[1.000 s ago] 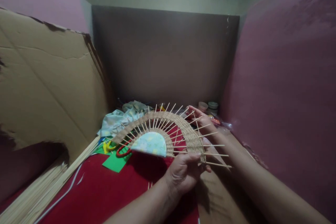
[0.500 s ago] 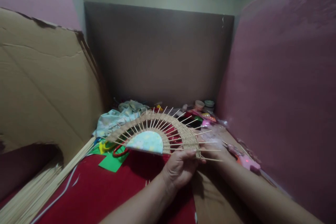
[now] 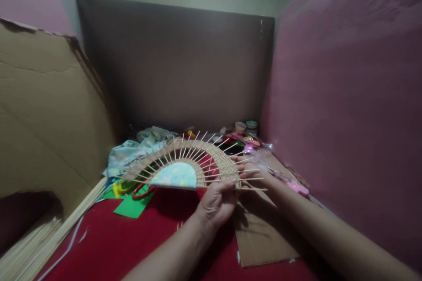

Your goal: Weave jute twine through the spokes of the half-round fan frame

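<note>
A half-round woven fan [image 3: 224, 164] has thin sticks spreading past its braided outer band. Its inner half-circle is covered with pale blue flowered cloth [image 3: 174, 175]. My left hand [image 3: 219, 204] grips the fan at its lower right end, thumb on top of the band. Behind the sticks on the right edge, my right hand [image 3: 250, 167] has its fingers closed against the band, partly hidden by the sticks. Below the fan's left side lie red-handled scissors [image 3: 141, 194] and a green paper piece [image 3: 132, 205].
Crumpled flowered cloth [image 3: 127, 156] lies at the back left beside a large cardboard sheet [image 3: 42, 109]. A pink glue gun [image 3: 296, 187] rests by the right wall. Flat cardboard [image 3: 260, 239] lies on red cloth [image 3: 132, 241]. Long pale sticks [image 3: 62, 232] run along the left.
My view has turned a little to the right, so everything sits further left. My right hand's fingers now show more at the fan's outer edge. My left hand keeps its hold.
</note>
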Demonstrator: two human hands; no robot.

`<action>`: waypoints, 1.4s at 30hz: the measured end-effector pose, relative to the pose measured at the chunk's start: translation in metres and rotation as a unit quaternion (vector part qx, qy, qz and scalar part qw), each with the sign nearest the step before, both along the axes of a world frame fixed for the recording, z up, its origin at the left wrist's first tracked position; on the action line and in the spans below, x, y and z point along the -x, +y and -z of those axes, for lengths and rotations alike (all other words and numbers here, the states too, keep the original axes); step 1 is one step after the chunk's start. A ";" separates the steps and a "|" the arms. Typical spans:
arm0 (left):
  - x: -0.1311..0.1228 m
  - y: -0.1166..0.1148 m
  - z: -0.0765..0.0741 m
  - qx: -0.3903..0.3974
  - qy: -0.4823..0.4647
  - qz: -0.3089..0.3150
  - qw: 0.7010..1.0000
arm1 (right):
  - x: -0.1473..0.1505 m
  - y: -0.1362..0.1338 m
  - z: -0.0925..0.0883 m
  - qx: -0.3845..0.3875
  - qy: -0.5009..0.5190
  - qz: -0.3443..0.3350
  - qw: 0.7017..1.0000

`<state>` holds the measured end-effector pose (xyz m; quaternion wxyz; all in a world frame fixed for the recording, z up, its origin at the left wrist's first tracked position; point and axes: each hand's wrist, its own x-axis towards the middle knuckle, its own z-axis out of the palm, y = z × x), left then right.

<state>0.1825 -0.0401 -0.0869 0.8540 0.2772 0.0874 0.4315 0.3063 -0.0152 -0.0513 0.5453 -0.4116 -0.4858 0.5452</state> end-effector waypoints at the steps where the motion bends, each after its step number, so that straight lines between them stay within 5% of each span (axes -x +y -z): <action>1: 0.000 0.000 -0.002 0.001 -0.002 0.004 1.000 | -0.006 -0.003 0.000 0.018 -0.011 -0.017 1.000; 4: 0.002 -0.001 -0.006 0.004 -0.011 0.030 0.999 | -0.034 -0.020 0.004 0.074 -0.040 -0.029 0.996; 9: 0.004 -0.001 -0.007 0.019 0.013 0.027 0.999 | -0.066 -0.072 0.023 0.136 -0.021 0.080 0.987; 13: 0.003 0.000 -0.003 0.023 0.023 0.018 0.999 | -0.056 -0.096 0.032 0.082 -0.022 0.077 0.993; 19: 0.002 -0.001 -0.002 0.025 0.032 0.005 0.999 | -0.042 -0.094 0.029 0.033 -0.095 0.117 0.988; 21: 0.002 -0.001 -0.001 0.027 0.039 0.007 0.999 | -0.041 -0.096 0.026 -0.039 -0.213 0.162 0.963; 25: 0.000 0.000 0.001 0.037 0.045 -0.003 0.998 | -0.039 -0.102 0.029 -0.217 -0.426 0.229 0.848; 32: -0.002 0.001 0.002 0.043 0.056 -0.015 0.997 | -0.033 -0.103 0.038 -0.297 -0.563 0.253 0.729; 39: -0.003 0.001 0.004 0.047 0.058 -0.022 0.997 | -0.035 -0.100 0.041 -0.342 -0.585 0.269 0.684; 42: -0.004 0.000 0.004 0.050 0.058 -0.022 0.997 | -0.035 -0.098 0.042 -0.298 -0.553 0.284 0.724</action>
